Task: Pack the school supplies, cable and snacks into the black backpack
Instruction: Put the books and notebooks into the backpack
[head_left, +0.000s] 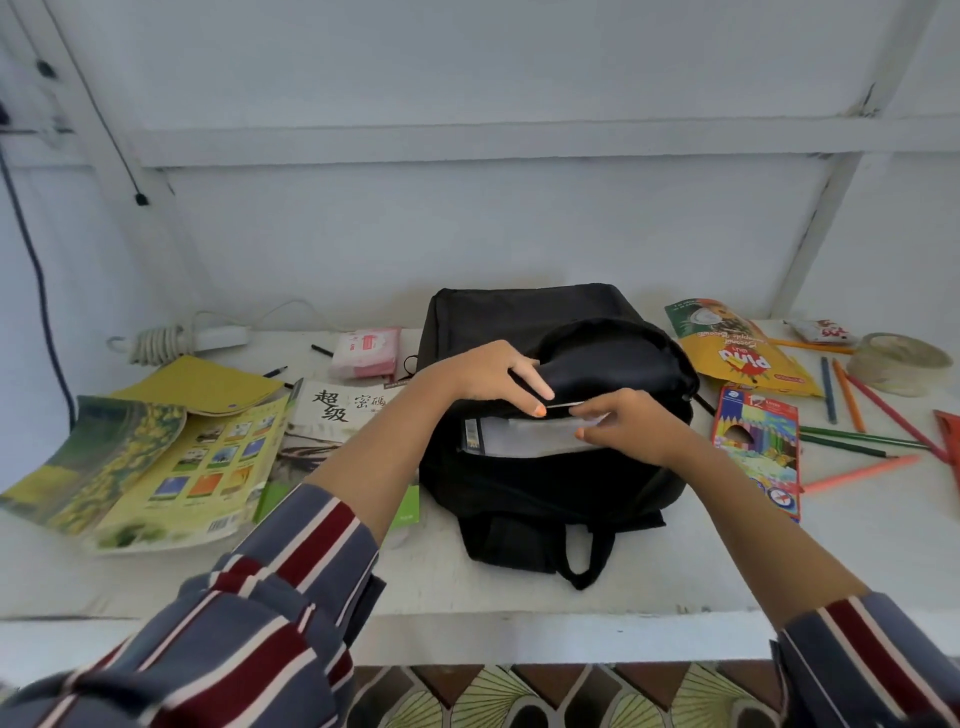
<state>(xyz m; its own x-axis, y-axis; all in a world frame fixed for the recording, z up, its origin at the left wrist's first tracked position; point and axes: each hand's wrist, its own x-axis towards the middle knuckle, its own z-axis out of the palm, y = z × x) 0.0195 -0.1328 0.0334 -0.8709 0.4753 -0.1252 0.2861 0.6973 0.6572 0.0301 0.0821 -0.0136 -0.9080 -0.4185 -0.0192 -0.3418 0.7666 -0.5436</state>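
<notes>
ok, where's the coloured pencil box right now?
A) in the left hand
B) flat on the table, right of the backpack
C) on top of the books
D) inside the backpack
B: the pencil box lies flat on the table just right of the backpack, loose pencils beside it, while the left hand rests on the backpack and the right hand pinches a flat packet at its pocket.

Illumination is soft, even and cool-toned; its source cannot be determined; shadows under my black backpack on the white table are faint; the backpack's fabric reads as near-featureless dark; my striped sleeves are blurred; wide-angle distortion bows the wall beams.
</notes>
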